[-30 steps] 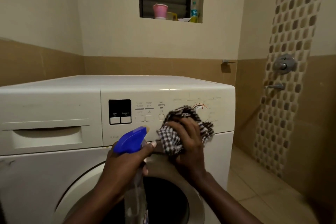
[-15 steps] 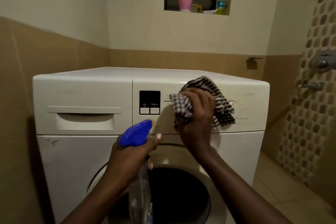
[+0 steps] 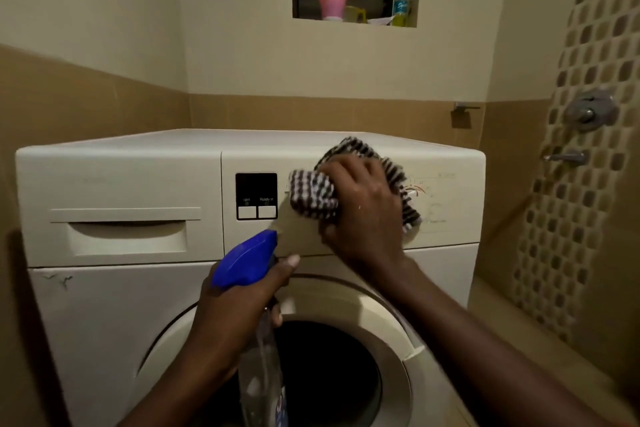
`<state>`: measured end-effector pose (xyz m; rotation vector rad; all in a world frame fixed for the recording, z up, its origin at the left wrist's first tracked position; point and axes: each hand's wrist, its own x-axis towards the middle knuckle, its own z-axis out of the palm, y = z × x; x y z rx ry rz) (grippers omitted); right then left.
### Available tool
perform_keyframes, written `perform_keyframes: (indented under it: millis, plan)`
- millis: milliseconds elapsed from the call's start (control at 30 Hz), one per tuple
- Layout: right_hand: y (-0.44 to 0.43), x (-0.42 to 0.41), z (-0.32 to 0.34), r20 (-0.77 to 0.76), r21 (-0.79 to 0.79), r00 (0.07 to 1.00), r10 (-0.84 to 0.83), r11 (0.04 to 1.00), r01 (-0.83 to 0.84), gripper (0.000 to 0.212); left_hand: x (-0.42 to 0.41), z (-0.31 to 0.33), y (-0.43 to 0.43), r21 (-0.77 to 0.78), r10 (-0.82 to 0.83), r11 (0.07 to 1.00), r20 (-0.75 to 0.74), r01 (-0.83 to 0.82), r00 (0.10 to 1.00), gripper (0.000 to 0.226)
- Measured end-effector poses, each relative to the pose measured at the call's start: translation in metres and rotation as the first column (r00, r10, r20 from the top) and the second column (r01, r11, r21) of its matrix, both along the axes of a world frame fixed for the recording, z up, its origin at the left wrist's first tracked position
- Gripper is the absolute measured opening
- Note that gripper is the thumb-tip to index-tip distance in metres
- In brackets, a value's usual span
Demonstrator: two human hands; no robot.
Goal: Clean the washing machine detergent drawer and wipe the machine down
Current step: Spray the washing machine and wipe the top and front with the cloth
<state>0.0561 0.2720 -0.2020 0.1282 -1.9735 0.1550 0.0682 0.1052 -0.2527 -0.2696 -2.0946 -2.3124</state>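
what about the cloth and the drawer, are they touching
Apart. The head view shows the cloth, gripped by the right hand, over at the control panel, with the black display between it and the drawer.

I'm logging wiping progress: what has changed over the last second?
The right hand, gripping the checked cloth, moved it up the control panel, from its lower edge to its top edge. The left hand holds the spray bottle as before; the detergent drawer remains closed.
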Motion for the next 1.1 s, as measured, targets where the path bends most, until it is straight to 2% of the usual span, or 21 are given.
perform_keyframes:
  millis: [100, 200, 300, 367, 433, 500, 567, 733, 800, 867, 933, 1000, 1100]
  plan:
    - [0.023, 0.006, 0.026, 0.043, -0.067, 0.997, -0.072, 0.995, 0.074, 0.037, -0.002, -0.004, 0.005, -0.07, -0.06, 0.996, -0.054, 0.056, 0.997, 0.078]
    - [0.056, 0.014, 0.024, 0.002, -0.186, 0.994, -0.11, 0.977, 0.109, 0.035, -0.005, -0.003, 0.009, -0.053, -0.056, 0.997, -0.024, 0.055, 0.998, 0.08]
    - [0.081, 0.021, 0.007, -0.033, -0.376, 0.988, -0.15, 0.918, 0.127, 0.028, -0.009, 0.001, 0.014, -0.029, -0.079, 0.996, -0.011, 0.079, 0.997, 0.081]
    - [0.091, 0.025, -0.008, -0.072, -0.529, 0.987, -0.142, 0.845, 0.083, 0.028, -0.007, 0.003, 0.02, -0.045, -0.077, 0.996, -0.014, 0.077, 0.997, 0.075]
    - [0.096, 0.029, -0.023, -0.113, -0.661, 0.986, -0.119, 0.75, 0.015, 0.036, -0.005, 0.004, 0.027, -0.056, -0.08, 0.995, -0.032, 0.078, 0.996, 0.073]
    - [0.103, 0.03, -0.041, -0.148, -0.737, 0.984, -0.1, 0.674, -0.043, 0.042, -0.003, 0.005, 0.035, -0.06, -0.108, 0.993, -0.035, 0.105, 0.994, 0.072]
    - [0.109, 0.031, -0.055, -0.204, -0.776, 0.976, -0.073, 0.62, -0.115, 0.045, -0.003, 0.003, 0.043, -0.073, -0.128, 0.99, -0.045, 0.125, 0.991, 0.059]
    - [0.139, 0.04, -0.063, -0.338, -0.893, 0.927, -0.162, 0.366, -0.262, 0.023, 0.01, 0.005, 0.084, -0.164, -0.255, 0.957, -0.091, 0.238, 0.963, 0.033]
    - [0.161, 0.048, -0.059, -0.288, -0.928, 0.941, -0.178, 0.293, -0.228, 0.029, 0.02, 0.009, 0.108, -0.185, -0.314, 0.94, -0.129, 0.288, 0.941, 0.028]
    - [0.184, 0.056, -0.057, -0.127, -0.967, 0.982, -0.139, 0.239, -0.091, 0.041, 0.027, 0.015, 0.132, -0.195, -0.374, 0.92, -0.167, 0.341, 0.912, 0.026]
    - [0.216, 0.077, -0.054, 0.004, -0.992, 0.994, -0.112, 0.126, 0.018, 0.036, 0.039, 0.024, 0.169, -0.204, -0.464, 0.878, -0.149, 0.432, 0.873, 0.025]
    - [0.232, 0.098, -0.05, 0.051, -0.999, 0.998, -0.047, 0.004, 0.052, 0.027, 0.049, 0.034, 0.195, -0.196, -0.513, 0.853, -0.141, 0.484, 0.847, 0.024]
    - [0.255, 0.142, -0.018, 0.111, -0.993, 0.991, -0.08, -0.056, 0.107, 0.018, 0.064, 0.061, 0.243, -0.177, -0.578, 0.81, -0.078, 0.559, 0.812, 0.024]
